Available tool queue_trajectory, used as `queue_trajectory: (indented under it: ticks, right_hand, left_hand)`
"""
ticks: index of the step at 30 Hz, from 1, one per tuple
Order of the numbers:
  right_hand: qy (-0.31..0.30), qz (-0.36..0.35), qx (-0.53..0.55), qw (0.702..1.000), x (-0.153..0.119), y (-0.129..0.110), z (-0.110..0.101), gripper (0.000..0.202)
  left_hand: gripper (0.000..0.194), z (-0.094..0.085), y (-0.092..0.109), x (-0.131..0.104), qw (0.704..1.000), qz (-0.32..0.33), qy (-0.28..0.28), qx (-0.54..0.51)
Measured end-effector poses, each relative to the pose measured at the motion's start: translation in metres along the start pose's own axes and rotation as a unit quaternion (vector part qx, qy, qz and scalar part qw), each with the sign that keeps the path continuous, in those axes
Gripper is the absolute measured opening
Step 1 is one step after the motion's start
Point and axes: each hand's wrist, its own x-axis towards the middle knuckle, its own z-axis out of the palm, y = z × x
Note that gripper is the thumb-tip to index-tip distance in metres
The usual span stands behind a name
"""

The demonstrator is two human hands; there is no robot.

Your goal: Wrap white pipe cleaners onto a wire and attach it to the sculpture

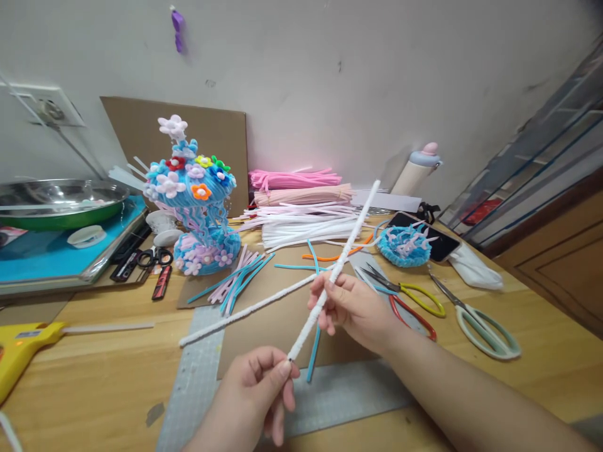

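Observation:
A long white fuzzy stick [354,233] slants up to the right between my hands. My left hand [264,386] pinches its lower end between thumb and finger. Higher up, my right hand [351,304] grips it with thumb and fingers. Behind them, a second white fuzzy stick [254,307] lies across the brown cardboard [264,339]. Blue stems [313,358] and an orange stem [323,258] are on the cardboard too. Short pink and blue pieces [240,276] form a loose pile to the left.
A blue flower-covered model [207,251] stands at back left, near a metal pan [61,191]. Bundled stems [306,226] lie along the wall. Yellow-handled scissors [424,300], green-handled scissors [490,333], a phone [443,243] and a bottle [414,176] are right. A yellow glue gun [23,345] sits left.

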Motion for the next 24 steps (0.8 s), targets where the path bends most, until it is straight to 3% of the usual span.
queue_trajectory:
  ticks: [4,10,12,17,24]
  right_hand:
    - [-0.018,0.038,-0.007,0.999,0.002,-0.003,-0.007,0.028]
    - [-0.024,0.097,-0.004,0.995,0.002,0.009,-0.010,0.030]
    - [-0.033,0.119,-0.005,0.992,0.001,0.017,-0.006,0.033]
    - [-0.032,0.133,-0.011,0.991,-0.006,0.031,0.012,0.036]
    - [-0.006,0.095,-0.059,0.994,-0.008,0.029,0.022,0.034]
  left_hand:
    - [0.038,0.001,0.001,-0.002,0.998,-0.034,-0.042,-0.037]
    - [0.028,-0.003,0.006,0.001,0.990,-0.078,-0.112,-0.045]
    - [0.029,-0.004,0.008,0.004,0.992,-0.071,-0.095,-0.037]
    - [0.043,0.002,0.011,0.008,0.998,0.028,-0.011,-0.048]
    - [0.044,0.007,0.012,0.003,0.997,0.029,0.069,0.025]
